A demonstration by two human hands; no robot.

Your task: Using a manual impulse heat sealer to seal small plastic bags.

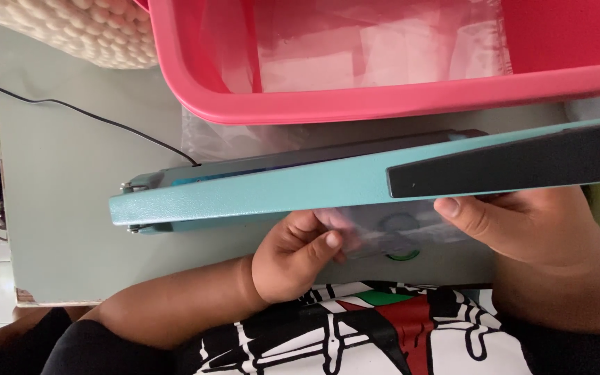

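A teal heat sealer (265, 191) with a black handle strip (515, 163) lies across the table, its arm lowered. A clear plastic bag (390, 232) sticks out from under the arm toward me. My left hand (296, 253) pinches the bag's left edge between thumb and fingers. My right hand (529, 222) holds the bag's right side just below the black strip, thumb on top. The part of the bag under the arm is hidden.
A large pink plastic tub (355, 104) holding clear bags stands behind the sealer. A black cable (92, 118) runs from the left to the sealer's hinge over the grey-green table (57, 229). A sack of pale round pieces (85, 31) sits at the top left.
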